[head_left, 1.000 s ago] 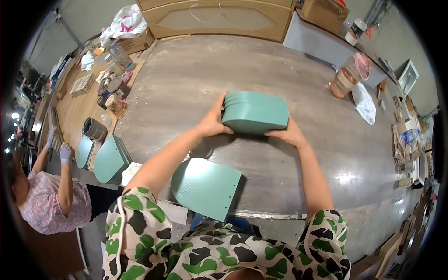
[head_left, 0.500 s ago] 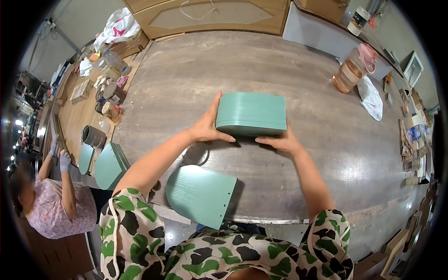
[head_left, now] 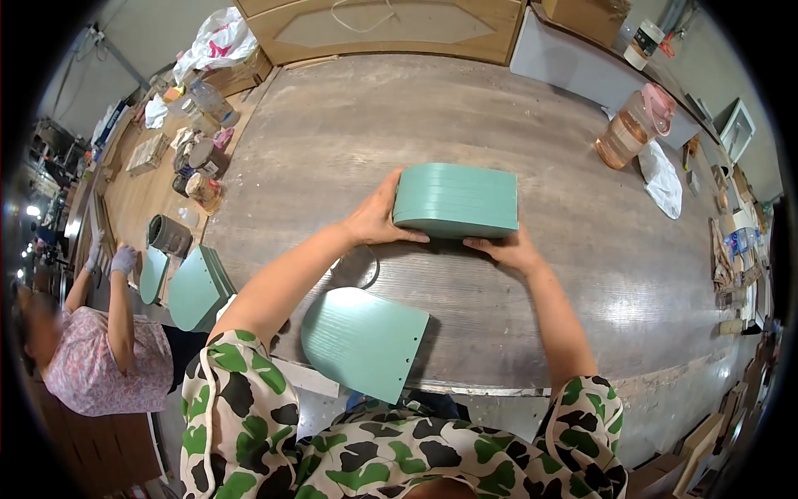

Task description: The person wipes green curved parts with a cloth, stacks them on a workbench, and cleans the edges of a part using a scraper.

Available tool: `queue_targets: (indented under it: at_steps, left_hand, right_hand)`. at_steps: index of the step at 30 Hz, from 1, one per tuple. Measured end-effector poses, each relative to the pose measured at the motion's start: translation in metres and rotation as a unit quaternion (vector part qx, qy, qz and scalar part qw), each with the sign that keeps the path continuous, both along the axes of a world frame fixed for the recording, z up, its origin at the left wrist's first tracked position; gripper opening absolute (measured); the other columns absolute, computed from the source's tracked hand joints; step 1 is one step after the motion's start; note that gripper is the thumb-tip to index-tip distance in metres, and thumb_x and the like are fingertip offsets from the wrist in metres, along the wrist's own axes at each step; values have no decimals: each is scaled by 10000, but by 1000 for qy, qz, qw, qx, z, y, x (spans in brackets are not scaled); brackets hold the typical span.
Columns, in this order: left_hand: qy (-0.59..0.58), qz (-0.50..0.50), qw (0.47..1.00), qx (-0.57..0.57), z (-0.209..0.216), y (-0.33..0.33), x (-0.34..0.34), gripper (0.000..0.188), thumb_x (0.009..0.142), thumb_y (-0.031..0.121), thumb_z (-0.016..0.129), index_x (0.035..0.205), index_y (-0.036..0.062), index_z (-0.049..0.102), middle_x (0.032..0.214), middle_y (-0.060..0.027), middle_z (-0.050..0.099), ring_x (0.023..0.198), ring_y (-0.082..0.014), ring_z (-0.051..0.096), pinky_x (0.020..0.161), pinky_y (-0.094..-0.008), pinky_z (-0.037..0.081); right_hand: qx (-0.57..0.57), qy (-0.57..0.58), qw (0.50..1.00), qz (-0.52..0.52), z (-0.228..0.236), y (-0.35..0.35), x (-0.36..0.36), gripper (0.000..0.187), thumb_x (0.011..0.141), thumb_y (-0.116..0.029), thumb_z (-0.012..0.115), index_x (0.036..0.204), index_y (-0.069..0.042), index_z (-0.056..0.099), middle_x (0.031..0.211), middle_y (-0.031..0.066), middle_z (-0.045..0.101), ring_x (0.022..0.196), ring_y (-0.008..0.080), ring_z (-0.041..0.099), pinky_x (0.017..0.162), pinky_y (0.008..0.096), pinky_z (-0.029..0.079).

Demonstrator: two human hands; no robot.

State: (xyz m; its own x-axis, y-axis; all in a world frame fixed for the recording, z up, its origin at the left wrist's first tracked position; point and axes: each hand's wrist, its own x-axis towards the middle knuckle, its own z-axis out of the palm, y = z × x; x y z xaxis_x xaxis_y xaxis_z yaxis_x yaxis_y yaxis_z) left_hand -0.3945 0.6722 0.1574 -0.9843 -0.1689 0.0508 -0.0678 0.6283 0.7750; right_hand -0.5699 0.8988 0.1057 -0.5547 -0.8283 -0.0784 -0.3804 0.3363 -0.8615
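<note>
While you face the near edge of the brown table (head_left: 582, 274), your two bare hands hold a stack of green round-ended panels (head_left: 455, 200) around the table's middle. Your left hand (head_left: 378, 218) is clamped on the curved left end, its thumb along the stack's lower near side and its fingers wrapped around the end. Your right hand (head_left: 509, 245) grips the flat right end; its thumb shows at the lower near side, while its fingers are mostly hidden behind the stack. Whether the stack rests on the table or is slightly lifted, you cannot tell from this view.

Compared with a second ago, the layers that stood stepped at the curved end now lie nearly flush, and your thumbs are closer together. Since half a second ago, the stack has hardly moved.

At the table's near edge, left of its middle, a loose green panel (head_left: 366, 341) lies as before, overhanging slightly, with a row of holes along its straight right side. More green panels (head_left: 198, 287) lean together by the near left corner, beside a dark cup (head_left: 170, 235). Toward the far right corner stands a pink-lidded jug (head_left: 628, 133), with a white plastic bag (head_left: 662, 179) just beside it. Beyond the left edge, a co-worker (head_left: 108, 358) has both gloved hands raised, the nearer one higher in view than half a second ago.
</note>
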Motion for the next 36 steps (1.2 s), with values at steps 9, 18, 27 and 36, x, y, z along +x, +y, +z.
queue_targets:
  at_steps: [9, 18, 27, 36]
  left_hand:
    - [-39, 8, 998, 58, -16, -8, -2, 1205, 686, 429, 816, 1471, 101, -37, 1427, -260, 323, 1315, -379, 364, 1097, -441, 308]
    - [-54, 52, 994, 85, -16, -4, -3, 1169, 638, 430, 845, 1469, 73, 104, 1376, -252, 416, 1303, -355, 391, 1077, -431, 336]
    - [-117, 48, 984, 129, 48, -3, 10, 1004, 666, 610, 722, 1335, -71, 409, 1301, -240, 506, 1235, -330, 471, 1029, -396, 380]
    - [-304, -26, 935, 183, 122, 9, 112, 1068, 599, 918, 430, 1110, 3, 638, 900, -186, 639, 756, -237, 625, 676, -324, 487]
  right_hand:
    - [67, -6, 998, 13, 11, -4, -9, 1026, 623, -504, 826, 1430, -119, 323, 1493, 162, 226, 1397, 366, 106, 1141, 474, 209]
    - [37, -14, 999, 9, 14, -2, -8, 993, 592, -465, 856, 1389, -98, 390, 1446, 165, 314, 1366, 350, 222, 1111, 446, 281]
    - [22, -98, 995, 23, 101, 19, 33, 869, 694, -391, 810, 1339, 30, 406, 1288, 164, 509, 1188, 264, 491, 1012, 359, 389]
    - [102, -299, 949, 16, 172, 49, 152, 953, 753, -537, 725, 1390, 45, 321, 1373, 194, 418, 1277, 292, 393, 1068, 401, 311]
